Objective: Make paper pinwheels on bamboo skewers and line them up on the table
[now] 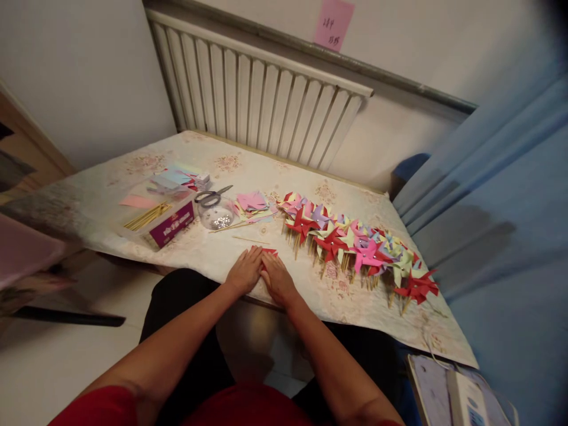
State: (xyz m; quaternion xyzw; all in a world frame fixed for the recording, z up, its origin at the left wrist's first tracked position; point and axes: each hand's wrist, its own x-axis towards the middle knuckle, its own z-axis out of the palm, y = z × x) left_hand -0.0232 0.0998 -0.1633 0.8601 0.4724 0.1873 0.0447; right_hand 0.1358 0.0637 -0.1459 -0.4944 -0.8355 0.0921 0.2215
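**Two hands on a red paper piece**

Your left hand (244, 270) and right hand (277, 277) lie flat, fingers stretched out, pressing a small red folded paper piece (268, 252) onto the flowery cloth surface (133, 195) near its front edge. Neither hand grips anything. A long row of bright paper pinwheels on sticks (355, 242) lies just to your right. A thin wooden stick (251, 239) lies just past your fingers. If you press unevenly, the paper could slip or crease crooked. A wide right elbow could knock the pinwheels.
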